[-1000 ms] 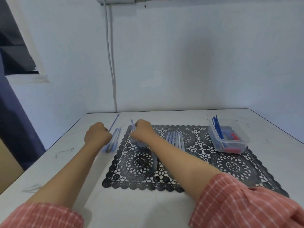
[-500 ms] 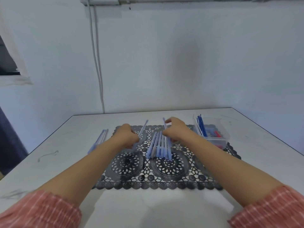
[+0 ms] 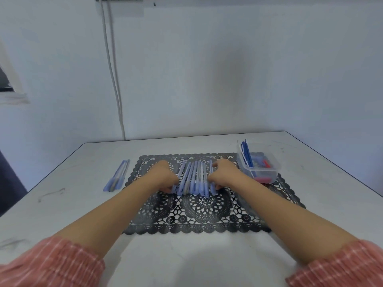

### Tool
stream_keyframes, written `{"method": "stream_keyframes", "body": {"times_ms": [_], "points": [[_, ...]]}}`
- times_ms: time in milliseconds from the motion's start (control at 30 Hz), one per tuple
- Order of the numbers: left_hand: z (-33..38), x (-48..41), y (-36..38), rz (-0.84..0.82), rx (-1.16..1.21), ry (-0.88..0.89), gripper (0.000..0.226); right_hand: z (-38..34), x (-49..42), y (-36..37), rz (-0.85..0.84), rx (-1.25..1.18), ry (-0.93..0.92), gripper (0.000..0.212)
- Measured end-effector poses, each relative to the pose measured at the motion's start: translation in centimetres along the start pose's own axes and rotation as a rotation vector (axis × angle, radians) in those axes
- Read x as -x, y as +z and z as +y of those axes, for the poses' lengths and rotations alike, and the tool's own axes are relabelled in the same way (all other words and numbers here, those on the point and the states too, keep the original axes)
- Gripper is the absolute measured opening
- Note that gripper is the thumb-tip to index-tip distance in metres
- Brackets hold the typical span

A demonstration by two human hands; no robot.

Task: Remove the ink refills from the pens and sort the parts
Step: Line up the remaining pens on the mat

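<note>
On the mat [image 3: 207, 212], pens [image 3: 195, 179] lie between left hand [image 3: 165, 175] and right hand [image 3: 224, 174], curled fingers [image 3: 216, 185] pinching the outermost.

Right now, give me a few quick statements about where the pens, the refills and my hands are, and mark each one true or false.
1. The row of pens lies on the black lace mat. True.
2. Blue refills stick up out of the clear container. True.
3. The clear container stands left of the row of pens. False: it stands to the right, at the mat's far right corner.
4. The small bunch of pens lies on the mat. False: it lies on the bare table, beside the mat's left edge.
5. The left hand and the right hand are at opposite sides of the row. True.
</note>
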State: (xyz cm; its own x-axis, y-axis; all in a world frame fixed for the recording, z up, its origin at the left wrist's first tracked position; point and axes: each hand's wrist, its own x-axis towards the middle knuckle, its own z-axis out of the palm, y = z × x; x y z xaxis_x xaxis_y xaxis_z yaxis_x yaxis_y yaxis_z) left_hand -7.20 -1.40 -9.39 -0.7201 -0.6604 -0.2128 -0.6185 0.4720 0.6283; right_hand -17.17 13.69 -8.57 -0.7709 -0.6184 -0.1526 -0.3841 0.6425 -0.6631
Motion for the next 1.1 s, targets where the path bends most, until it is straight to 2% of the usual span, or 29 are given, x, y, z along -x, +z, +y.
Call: {"method": "stream_keyframes", "body": {"times_ms": [167, 267, 467, 767, 833, 967, 1100], "points": [[0.2, 0.2, 0.1, -0.026, 0.037, -0.017, 0.021, 0.0, 0.3, 0.3, -0.002, 0.013, -0.012, 0.049], [0.2, 0.4, 0.2, -0.030, 0.047, -0.010, 0.014, 0.3, 0.2, 0.4, 0.002, 0.012, -0.024, 0.048], [0.2, 0.5, 0.3, -0.015, 0.053, -0.002, 0.023, 0.4, 0.0, 0.4, 0.010, 0.040, -0.049, 0.043], [-0.2, 0.4, -1.4, 0.061, -0.002, 0.047, 0.014, -1.3, -0.1, 0.2, 0.082, 0.217, -0.150, 0.040], [-0.8, 0.2, -2.9, 0.139, -0.044, 0.071, 0.007, -2.8, 0.1, 0.4, 0.075, 0.167, -0.222, 0.039], [-3.0, -0.8, -6.8, 0.313, -0.188, 0.061, 0.013, -6.8, -0.2, 2.0, 0.016, -0.029, -0.361, 0.034], [-5.1, -1.6, -10.1, 0.365, -0.241, -0.023, 0.017, -10.4, -1.3, 4.7, -0.083, -0.261, -0.334, 0.026]]}}
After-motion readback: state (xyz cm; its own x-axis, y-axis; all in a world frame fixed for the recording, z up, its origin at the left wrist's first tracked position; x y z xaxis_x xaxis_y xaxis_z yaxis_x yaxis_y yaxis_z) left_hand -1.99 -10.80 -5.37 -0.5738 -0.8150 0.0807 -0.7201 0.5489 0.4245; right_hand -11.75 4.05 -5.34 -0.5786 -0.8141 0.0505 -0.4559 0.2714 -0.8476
